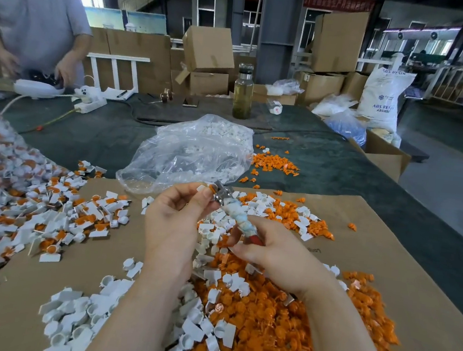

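Tape-wrapped tool (234,214): right hand (276,255) fingers curled round its handle. Left hand (176,221) fingers pinch 1 white-and-orange piece (208,187) at the tool's metal head. Left of tool: big joined pile (18,209). Below tool: loose orange plugs (279,325) and white caps (87,317). Likely much left.

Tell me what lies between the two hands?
Head view: a tape-wrapped tool with metal head, gripped by the right hand, meeting the small part pinched by the left hand.
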